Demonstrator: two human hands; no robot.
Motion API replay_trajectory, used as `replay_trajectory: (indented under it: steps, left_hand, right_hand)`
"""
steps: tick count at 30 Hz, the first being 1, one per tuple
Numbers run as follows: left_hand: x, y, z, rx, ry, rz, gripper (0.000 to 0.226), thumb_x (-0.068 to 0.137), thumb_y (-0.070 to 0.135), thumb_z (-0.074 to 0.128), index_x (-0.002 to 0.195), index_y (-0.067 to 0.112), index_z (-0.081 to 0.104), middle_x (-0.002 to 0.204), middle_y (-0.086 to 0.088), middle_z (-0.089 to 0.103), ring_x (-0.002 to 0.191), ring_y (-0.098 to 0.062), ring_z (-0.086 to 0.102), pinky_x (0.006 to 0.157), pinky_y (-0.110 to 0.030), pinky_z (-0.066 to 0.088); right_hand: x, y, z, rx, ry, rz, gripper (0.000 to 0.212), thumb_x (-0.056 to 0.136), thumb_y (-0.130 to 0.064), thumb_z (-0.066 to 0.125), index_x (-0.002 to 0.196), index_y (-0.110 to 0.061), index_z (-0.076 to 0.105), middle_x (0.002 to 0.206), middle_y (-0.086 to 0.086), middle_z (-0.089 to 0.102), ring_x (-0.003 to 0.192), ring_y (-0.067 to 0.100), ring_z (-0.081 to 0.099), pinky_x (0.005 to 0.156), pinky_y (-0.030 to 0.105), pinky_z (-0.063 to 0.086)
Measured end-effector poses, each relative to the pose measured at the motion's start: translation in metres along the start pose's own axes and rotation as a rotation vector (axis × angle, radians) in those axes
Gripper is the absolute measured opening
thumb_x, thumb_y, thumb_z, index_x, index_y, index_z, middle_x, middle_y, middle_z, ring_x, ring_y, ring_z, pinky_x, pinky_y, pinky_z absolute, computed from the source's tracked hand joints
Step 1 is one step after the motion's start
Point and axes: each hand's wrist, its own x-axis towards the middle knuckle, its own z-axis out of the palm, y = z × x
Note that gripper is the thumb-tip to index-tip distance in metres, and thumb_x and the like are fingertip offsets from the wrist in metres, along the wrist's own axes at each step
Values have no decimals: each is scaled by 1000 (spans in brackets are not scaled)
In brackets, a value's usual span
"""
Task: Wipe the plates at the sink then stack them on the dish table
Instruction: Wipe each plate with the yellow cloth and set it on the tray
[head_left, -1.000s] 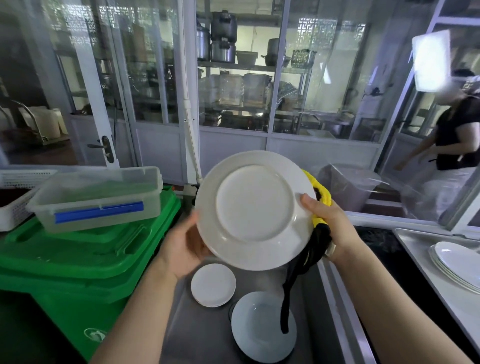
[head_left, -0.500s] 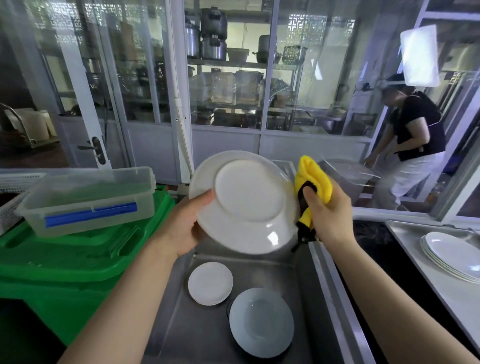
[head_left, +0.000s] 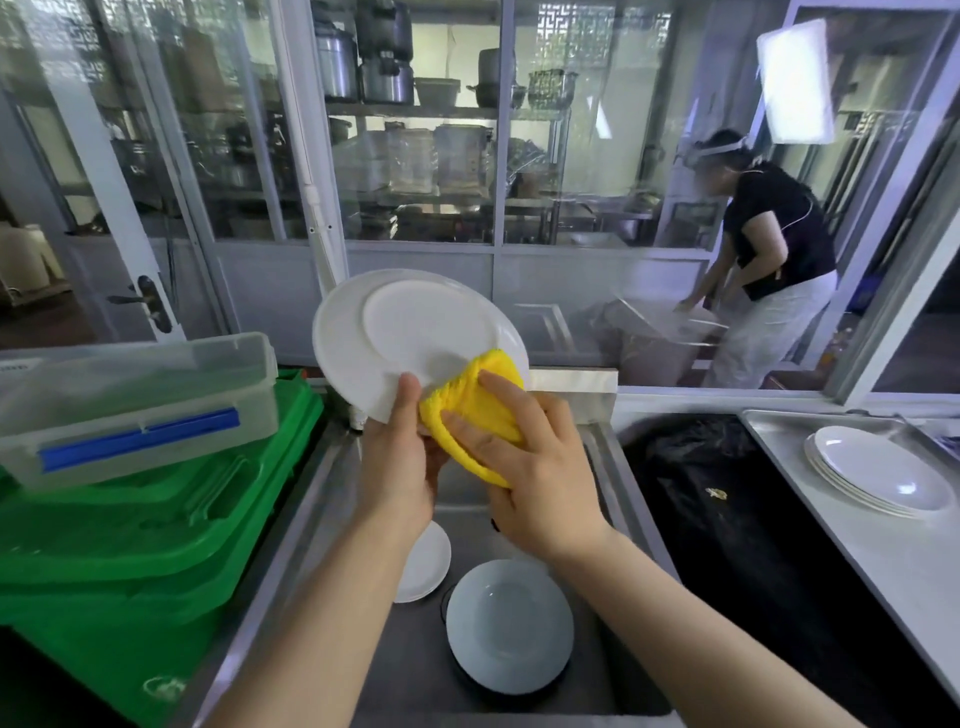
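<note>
A large white plate (head_left: 400, 332) is held tilted above the steel sink (head_left: 605, 457), its underside toward me. My left hand (head_left: 397, 462) grips its lower rim, thumb on the underside. My right hand (head_left: 524, 467) holds a yellow cloth (head_left: 475, 410) and presses it against the plate's lower right part. Down in the sink lie a small white plate (head_left: 426, 564), partly hidden by my left arm, and a deeper white plate (head_left: 509, 626). A stack of white plates (head_left: 883, 470) rests on the dish table (head_left: 852, 551) at the right.
Green bins (head_left: 130, 525) stand left of the sink, with a clear lidded box (head_left: 135, 384) on top. A black-lined bin (head_left: 727, 519) sits between sink and dish table. Behind the glass partition a person (head_left: 769, 249) bends over a tub.
My right hand brought the yellow cloth from the plate's right edge onto its underside. My left hand shifted to the lower rim, and the plate rose and tilted back.
</note>
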Motion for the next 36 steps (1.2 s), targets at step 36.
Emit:
replay_trajectory:
  steps: [36]
  left_hand:
    - [-88,-135,-85,151,-110,-609,22,83,40,56,93,39,76,99,3,75,87,-14,72,61,-33,59]
  right_hand:
    - [-181,81,-17,1651,-41,1550,54,88,-61,49,125,-24,64,127,5,64,116,24,60,87,36,54]
